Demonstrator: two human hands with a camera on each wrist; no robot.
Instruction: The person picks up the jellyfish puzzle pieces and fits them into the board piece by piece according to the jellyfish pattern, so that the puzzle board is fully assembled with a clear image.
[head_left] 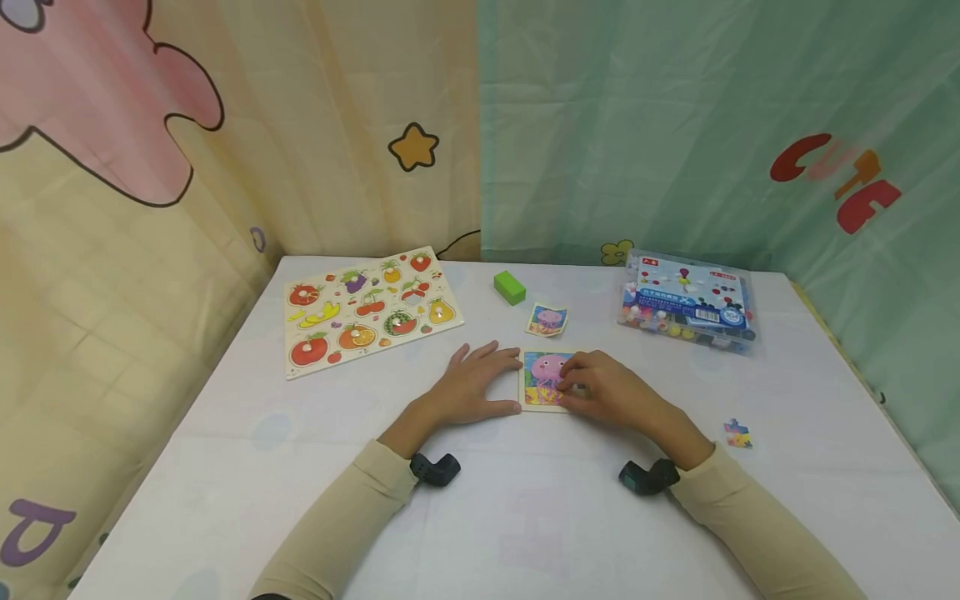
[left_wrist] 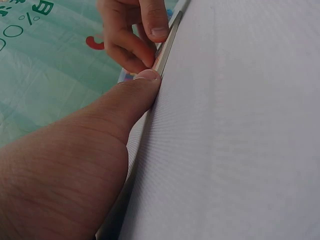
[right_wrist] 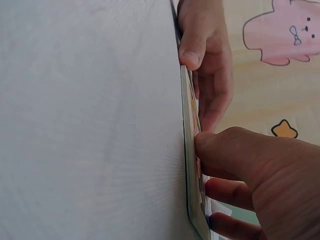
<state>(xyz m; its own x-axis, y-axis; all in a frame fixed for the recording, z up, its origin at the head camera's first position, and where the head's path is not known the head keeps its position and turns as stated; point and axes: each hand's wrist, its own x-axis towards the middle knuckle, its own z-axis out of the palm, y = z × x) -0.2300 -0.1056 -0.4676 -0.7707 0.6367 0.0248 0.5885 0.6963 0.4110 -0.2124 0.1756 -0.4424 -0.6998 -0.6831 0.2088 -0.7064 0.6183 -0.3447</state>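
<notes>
A small square jigsaw puzzle (head_left: pixel 542 375) with a pink octopus picture lies flat in a pale frame between the two hands. My left hand (head_left: pixel 476 383) rests at its left side, fingers at the upper corner and thumb at the lower corner. From the right, my right hand (head_left: pixel 611 390) reaches over the puzzle with bent fingers. In the right wrist view its thumb (right_wrist: pixel 212 147) and fingertips bear on the picture, pinching at a puzzle piece that they largely hide. A loose puzzle piece (head_left: pixel 738 434) lies on the table to the right.
Behind the puzzle lie a small octopus picture card (head_left: pixel 547 320) and a green block (head_left: pixel 509 287). A fruit peg board (head_left: pixel 371 307) is at the back left. A clear plastic box (head_left: pixel 686 300) of colored parts stands at the back right, before the curtain.
</notes>
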